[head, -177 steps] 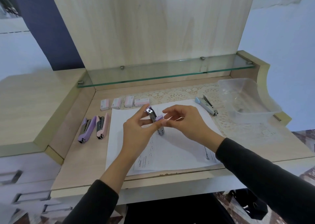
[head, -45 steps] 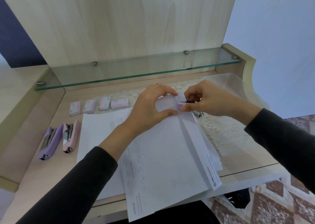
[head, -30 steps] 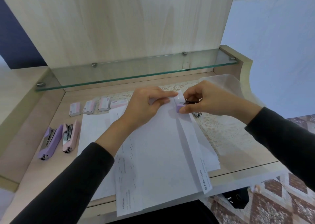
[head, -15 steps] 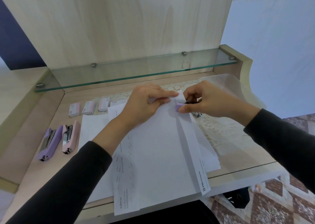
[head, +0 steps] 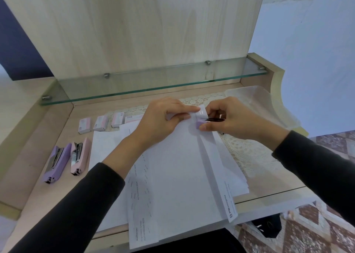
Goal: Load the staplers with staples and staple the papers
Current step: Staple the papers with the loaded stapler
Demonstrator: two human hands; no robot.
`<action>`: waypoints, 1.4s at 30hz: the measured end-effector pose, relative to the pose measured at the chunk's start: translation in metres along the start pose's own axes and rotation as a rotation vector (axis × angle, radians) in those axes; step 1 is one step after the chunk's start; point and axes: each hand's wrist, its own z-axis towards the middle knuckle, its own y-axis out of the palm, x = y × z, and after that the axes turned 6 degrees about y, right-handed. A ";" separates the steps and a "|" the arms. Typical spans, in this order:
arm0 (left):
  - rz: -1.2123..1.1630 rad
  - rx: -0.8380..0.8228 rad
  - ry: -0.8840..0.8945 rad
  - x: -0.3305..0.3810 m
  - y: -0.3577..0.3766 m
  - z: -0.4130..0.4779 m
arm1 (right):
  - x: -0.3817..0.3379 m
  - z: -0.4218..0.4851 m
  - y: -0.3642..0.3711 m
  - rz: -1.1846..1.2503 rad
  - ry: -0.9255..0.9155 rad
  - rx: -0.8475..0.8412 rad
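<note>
In the middle of the frame the papers [head: 178,175] are lifted at their top corner, and their lower edges fan out toward the bottom of the frame, past the front of the bench [head: 36,156]. The left hand [head: 163,118] has its grip pinching that corner between thumb and forefinger. The right hand [head: 230,120] has its grip curled round a lilac stapler [head: 199,123], whose mouth sits on the same corner, just beside the left fingertips.

The risks, as I judge them: the sheets are not squared and their edges are staggered at lower right, so a staple driven now may miss an outer sheet. The corner curls up by the mouth, and that fold could get pinned in. The left fingertips lie close enough to be nipped. Whether this stapler holds staples cannot be told.

At the left of the frame a second lilac stapler [head: 56,162] and a pink stapler [head: 79,157] lie side by side, with staple boxes [head: 101,122] in a row above them
</note>
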 end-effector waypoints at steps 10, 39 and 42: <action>-0.006 -0.049 0.009 0.000 -0.005 -0.001 | -0.002 -0.005 -0.005 -0.004 0.034 -0.074; -0.003 -0.067 0.031 0.000 -0.009 -0.002 | -0.006 -0.003 -0.002 -0.023 -0.002 -0.049; 0.002 -0.072 0.034 0.000 -0.008 -0.002 | -0.007 -0.004 0.001 -0.084 -0.013 0.002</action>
